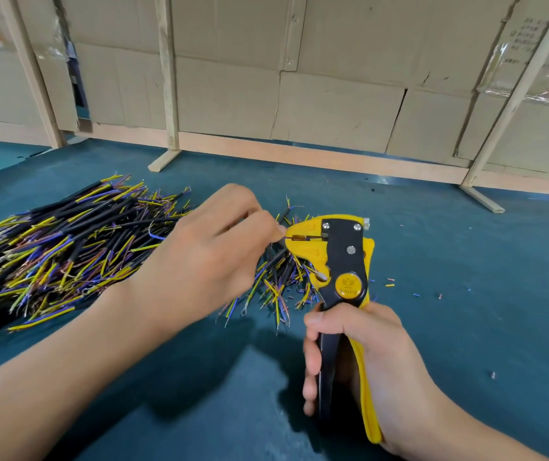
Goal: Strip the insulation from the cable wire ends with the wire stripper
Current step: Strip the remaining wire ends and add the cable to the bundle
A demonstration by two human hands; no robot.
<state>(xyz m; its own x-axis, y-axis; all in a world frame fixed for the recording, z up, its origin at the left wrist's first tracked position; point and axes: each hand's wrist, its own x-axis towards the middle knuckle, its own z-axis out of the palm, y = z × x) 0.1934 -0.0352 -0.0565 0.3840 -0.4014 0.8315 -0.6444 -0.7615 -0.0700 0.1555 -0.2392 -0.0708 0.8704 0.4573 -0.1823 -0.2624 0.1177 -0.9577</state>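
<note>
Our left hand (213,254) pinches wire (283,216) into stripper (336,261) head; right hand (352,357) grips handles. Next, we judge: squeeze, pull.

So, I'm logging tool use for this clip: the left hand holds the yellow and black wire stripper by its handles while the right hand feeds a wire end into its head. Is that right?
Not quite: the hands are swapped. The head view shows the right hand holding the wire stripper by its handles, while the left hand pinches a wire end at its head.
</note>
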